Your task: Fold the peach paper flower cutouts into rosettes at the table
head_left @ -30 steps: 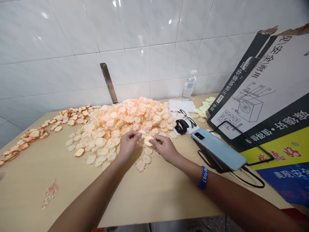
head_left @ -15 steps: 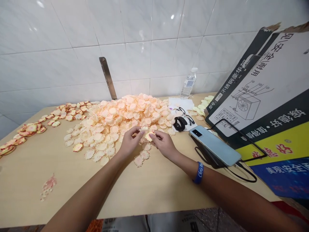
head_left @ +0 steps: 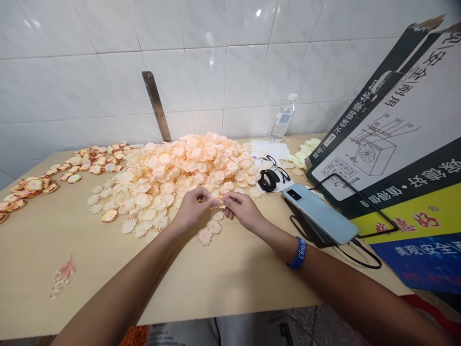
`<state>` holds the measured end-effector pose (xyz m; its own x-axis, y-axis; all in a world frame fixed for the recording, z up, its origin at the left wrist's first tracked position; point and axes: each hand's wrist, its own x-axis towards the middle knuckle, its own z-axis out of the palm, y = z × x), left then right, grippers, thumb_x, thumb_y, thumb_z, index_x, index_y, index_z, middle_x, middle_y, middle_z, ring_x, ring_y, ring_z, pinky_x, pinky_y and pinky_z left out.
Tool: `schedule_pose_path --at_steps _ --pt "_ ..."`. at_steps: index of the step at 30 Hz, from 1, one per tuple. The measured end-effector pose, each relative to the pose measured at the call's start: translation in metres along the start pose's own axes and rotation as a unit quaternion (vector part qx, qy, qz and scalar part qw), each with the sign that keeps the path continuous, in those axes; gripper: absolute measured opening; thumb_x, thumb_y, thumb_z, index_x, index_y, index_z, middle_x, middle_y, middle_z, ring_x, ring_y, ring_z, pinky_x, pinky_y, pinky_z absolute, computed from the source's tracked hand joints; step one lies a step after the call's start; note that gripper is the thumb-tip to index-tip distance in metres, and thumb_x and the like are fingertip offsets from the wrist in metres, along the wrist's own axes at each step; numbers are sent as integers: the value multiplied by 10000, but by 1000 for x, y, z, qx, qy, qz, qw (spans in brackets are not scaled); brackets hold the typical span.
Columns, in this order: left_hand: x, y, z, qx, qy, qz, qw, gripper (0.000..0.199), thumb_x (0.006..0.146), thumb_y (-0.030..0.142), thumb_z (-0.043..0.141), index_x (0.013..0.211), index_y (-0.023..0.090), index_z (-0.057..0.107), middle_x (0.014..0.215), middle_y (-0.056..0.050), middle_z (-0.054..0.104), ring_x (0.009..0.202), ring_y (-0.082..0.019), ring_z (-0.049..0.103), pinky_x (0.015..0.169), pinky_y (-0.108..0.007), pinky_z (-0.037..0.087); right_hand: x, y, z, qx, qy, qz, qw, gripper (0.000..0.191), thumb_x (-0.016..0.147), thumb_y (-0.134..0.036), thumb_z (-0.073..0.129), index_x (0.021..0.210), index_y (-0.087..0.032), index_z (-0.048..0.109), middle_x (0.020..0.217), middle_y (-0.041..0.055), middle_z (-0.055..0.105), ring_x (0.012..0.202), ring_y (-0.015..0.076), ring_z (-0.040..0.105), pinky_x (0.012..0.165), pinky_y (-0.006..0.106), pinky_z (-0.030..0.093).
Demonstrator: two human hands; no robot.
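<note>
Both hands meet just in front of a large heap of pale pink and cream flower-shaped pieces (head_left: 194,156). My left hand (head_left: 194,206) is closed, its thumb and fingers pinching one side of a small cream flower piece (head_left: 217,198). Pinching the other side of it is my right hand (head_left: 242,209), with a blue band on that wrist. The fingers cover most of the piece. A few loose flower pieces (head_left: 205,236) lie on the table just below the hands.
Red-edged pieces (head_left: 34,185) spread to the left; pink scraps (head_left: 64,276) lie at front left. To the right are a bottle (head_left: 283,118), glasses (head_left: 275,166), a black watch (head_left: 267,180), a light blue phone (head_left: 321,213) with cables, and a large printed carton (head_left: 382,144).
My hands have drawn closer together, and their fingertips now cover more of the flower piece. The camera view has shifted slightly.
</note>
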<state>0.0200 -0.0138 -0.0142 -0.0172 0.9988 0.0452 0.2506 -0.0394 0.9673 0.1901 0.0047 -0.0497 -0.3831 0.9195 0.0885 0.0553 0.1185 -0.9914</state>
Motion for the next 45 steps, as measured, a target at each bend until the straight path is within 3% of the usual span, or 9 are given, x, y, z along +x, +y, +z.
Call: schedule_pose_path --at_steps 12,19,22,24,28,32,34,41,45 --pt "0 1 -4 -42 -4 -9 999 246 690 394 693 640 168 610 578 14 540 560 -115 487 548 -246 380 4 2 -2 45 23 26 998 389 725 -538 702 696 -174 568 530 -11 597 468 108 546 481 235 441" --pt "3 3 -13 51 149 54 986 221 748 332 656 607 173 596 552 24 533 549 -116 469 547 -243 364 0 0 7 12 4 2 1000 364 790 -499 630 685 -220 421 516 -55 501 458 106 507 434 217 377" --pt "17 -2 -35 84 320 95 939 214 800 265 585 611 183 528 576 26 503 576 -118 459 567 -238 366 -5 0 7 -7 10 -6 1000 338 805 -464 613 681 -222 413 517 -63 463 474 107 500 480 231 396" --pt "25 -6 -47 118 382 118 909 151 817 262 582 694 182 548 653 14 540 618 -124 487 603 -242 389 -7 0 7 -12 13 2 1000 327 814 -467 601 686 -217 434 529 -52 489 479 107 493 491 237 398" --pt "19 -5 -34 209 240 186 930 214 845 282 593 1041 198 613 987 -45 645 702 -137 536 675 -269 435 -3 2 5 -12 56 15 998 371 802 -522 607 665 -213 453 518 -43 503 468 110 469 471 236 370" --pt "-1 0 -1 238 65 220 944 144 848 336 611 883 207 664 926 -42 675 758 -161 573 699 -281 437 5 5 2 -3 89 10 996 427 795 -573 605 629 -220 431 478 -56 455 455 115 449 463 240 333" --pt "-6 1 7 219 45 188 956 120 822 316 629 808 203 666 822 -24 676 684 -149 553 656 -274 420 6 5 2 3 82 6 997 426 802 -568 601 627 -221 426 472 -60 438 457 116 445 473 242 339" --pt "5 5 -13 87 169 74 979 184 784 281 619 638 174 584 611 24 558 607 -123 487 597 -249 377 -9 -13 9 -73 72 -65 993 365 868 -455 545 637 -210 403 555 -54 396 515 97 373 508 238 294" --pt "26 4 -54 92 423 34 901 237 801 185 557 598 186 433 576 51 417 568 -103 397 576 -248 337 -19 -16 10 -89 93 -96 987 369 883 -419 530 638 -216 344 577 -56 297 543 100 321 515 243 277"
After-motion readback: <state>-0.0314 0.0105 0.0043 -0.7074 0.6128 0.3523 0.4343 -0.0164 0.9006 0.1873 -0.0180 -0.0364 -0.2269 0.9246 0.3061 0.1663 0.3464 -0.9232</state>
